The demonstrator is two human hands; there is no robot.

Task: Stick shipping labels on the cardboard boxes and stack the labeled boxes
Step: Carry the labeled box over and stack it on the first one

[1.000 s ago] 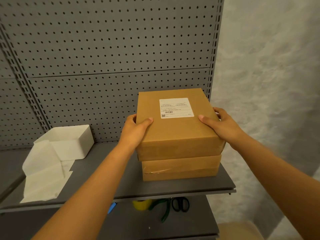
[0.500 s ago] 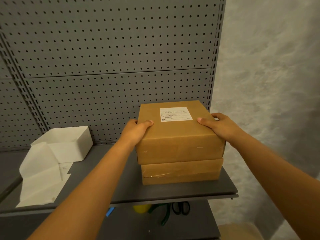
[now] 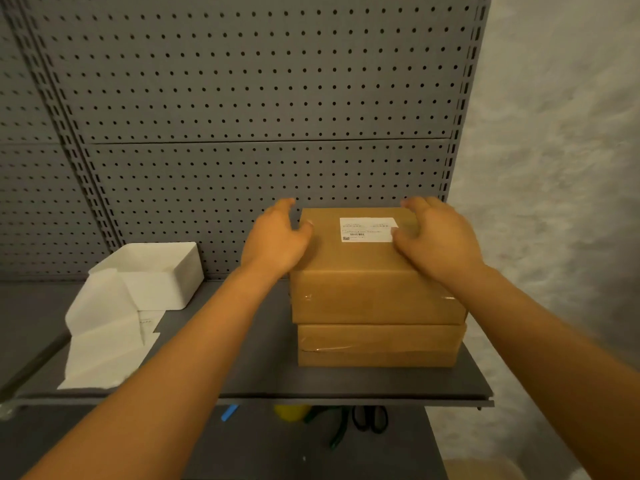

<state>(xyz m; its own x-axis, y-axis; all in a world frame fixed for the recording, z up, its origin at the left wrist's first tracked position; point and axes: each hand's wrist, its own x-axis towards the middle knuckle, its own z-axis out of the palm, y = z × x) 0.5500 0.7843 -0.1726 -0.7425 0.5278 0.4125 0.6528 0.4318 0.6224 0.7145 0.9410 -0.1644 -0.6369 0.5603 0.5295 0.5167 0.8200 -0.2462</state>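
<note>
Two brown cardboard boxes are stacked on the grey shelf (image 3: 242, 375) at its right end. The top box (image 3: 363, 268) carries a white shipping label (image 3: 367, 230) on its lid and lies squarely on the lower box (image 3: 377, 344). My left hand (image 3: 277, 240) is at the top box's far left edge, fingers loosely spread, thumb against the lid. My right hand (image 3: 436, 237) hovers over the far right part of the lid, its thumb at the label's right edge. Neither hand grips the box.
A white open bin (image 3: 162, 282) and white backing paper sheets (image 3: 104, 344) lie on the shelf's left half. A grey pegboard (image 3: 242, 98) backs the shelf, with a plastered wall to the right. Below sit scissors (image 3: 369, 419), a yellow object (image 3: 291, 412) and a blue item (image 3: 229, 412).
The top box came down and settled on the lower box. Both hands let go of its sides and slid toward the far edge of the lid.
</note>
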